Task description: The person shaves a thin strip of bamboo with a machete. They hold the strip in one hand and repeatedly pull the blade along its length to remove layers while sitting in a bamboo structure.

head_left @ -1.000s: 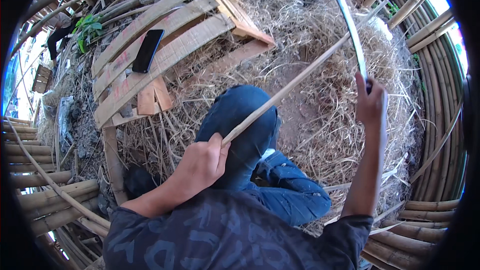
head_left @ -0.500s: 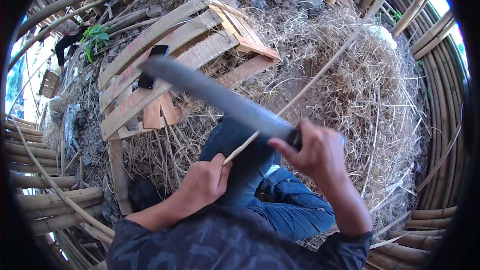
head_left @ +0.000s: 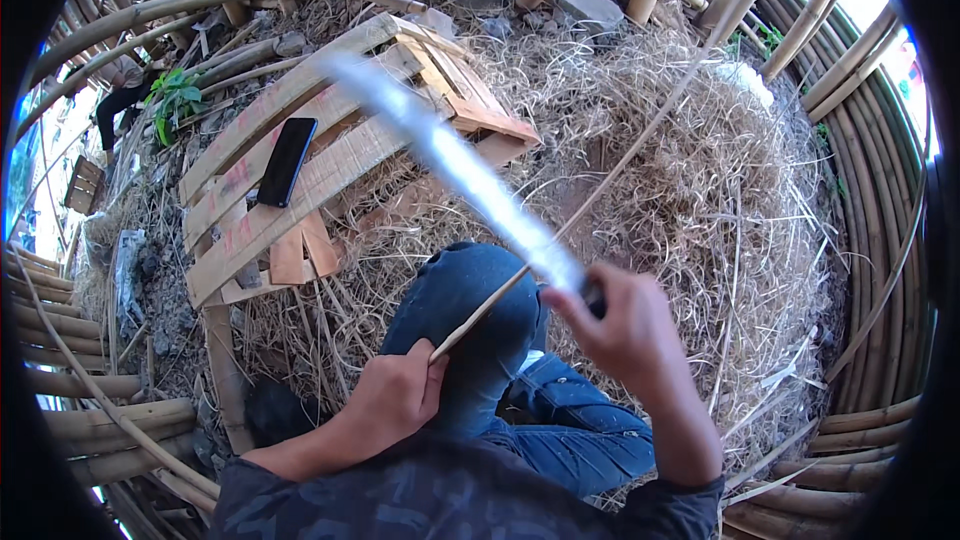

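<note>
At the far left, stacked bamboo poles (head_left: pixel 70 330) edge the ground, with a leafy green plant (head_left: pixel 175 100) farther back. Next comes a slatted wooden pallet (head_left: pixel 335 162), tilted, a dark phone (head_left: pixel 288 162) lying on its slats. The left hand (head_left: pixel 392 390) is closed around the near end of a slender pale stick (head_left: pixel 482 310), which runs up and rightward over the denim-clad knee (head_left: pixel 440 290) toward the upright poles. A long-bladed knife (head_left: pixel 478 188) crosses the stick just beyond the knee; its blade is blurred, so whether the edge touches the wood cannot quite be told. The right hand (head_left: pixel 632 330) grips the knife's dark handle. To its right, thin curled shavings (head_left: pixel 690 210) cover the ground up to a wall of bamboo poles (head_left: pixel 865 240).

Judging by that litter, much paring is already done here. The stick looks stripped and narrow, yet with the knife across it, its working seems unfinished; how much remains does not show.
</note>
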{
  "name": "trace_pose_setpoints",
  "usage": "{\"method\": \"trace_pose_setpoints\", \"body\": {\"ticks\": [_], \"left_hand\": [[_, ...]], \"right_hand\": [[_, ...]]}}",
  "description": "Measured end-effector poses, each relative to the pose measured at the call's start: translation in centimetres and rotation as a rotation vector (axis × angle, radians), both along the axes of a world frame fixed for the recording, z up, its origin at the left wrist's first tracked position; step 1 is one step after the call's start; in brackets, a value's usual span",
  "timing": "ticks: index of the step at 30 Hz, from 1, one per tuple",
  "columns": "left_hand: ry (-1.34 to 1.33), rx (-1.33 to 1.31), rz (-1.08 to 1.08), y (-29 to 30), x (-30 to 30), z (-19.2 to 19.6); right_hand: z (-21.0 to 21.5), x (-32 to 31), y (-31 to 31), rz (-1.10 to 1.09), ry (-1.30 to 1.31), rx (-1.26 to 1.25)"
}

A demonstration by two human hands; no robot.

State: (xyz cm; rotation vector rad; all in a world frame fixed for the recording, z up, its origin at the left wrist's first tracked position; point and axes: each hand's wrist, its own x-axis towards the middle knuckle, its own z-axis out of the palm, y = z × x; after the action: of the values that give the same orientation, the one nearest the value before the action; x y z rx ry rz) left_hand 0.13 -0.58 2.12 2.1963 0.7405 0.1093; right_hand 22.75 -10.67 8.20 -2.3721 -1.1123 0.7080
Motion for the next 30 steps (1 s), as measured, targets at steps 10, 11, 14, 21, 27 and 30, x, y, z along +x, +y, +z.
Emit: {"method": "trace_pose_setpoints", "body": {"ticks": [10,11,14,21,27,30], "left_hand": [[0.013,0.078,-0.035,0.0,-0.1,-0.7],[0.020,0.069,-0.031,0.0,-0.2,-0.8],[-0.023,0.083,-0.027,0.1,-0.4,-0.5],[-0.035,0.096,-0.053,0.5,-0.1,-0.4],[0.000,0.081,-0.043,0.4,-0.3,-0.4],[-0.009,0.084,-0.021,0.4,-0.4,-0.8]], "right_hand": [[0.3,-0.9,0.5,0.306,-0.307,-0.026],[0.3,-0.2,0.5,0.287,-0.333,-0.033],[0.6,3.8,0.5,-0.026,-0.375,-0.076],[1.6,5.5,0.5,-0.255,-0.093,-0.024],[-0.8,-0.2,0.8,0.263,-0.273,-0.008],[-2.1,2.2,0.5,0.191,-0.338,0.102]]}}
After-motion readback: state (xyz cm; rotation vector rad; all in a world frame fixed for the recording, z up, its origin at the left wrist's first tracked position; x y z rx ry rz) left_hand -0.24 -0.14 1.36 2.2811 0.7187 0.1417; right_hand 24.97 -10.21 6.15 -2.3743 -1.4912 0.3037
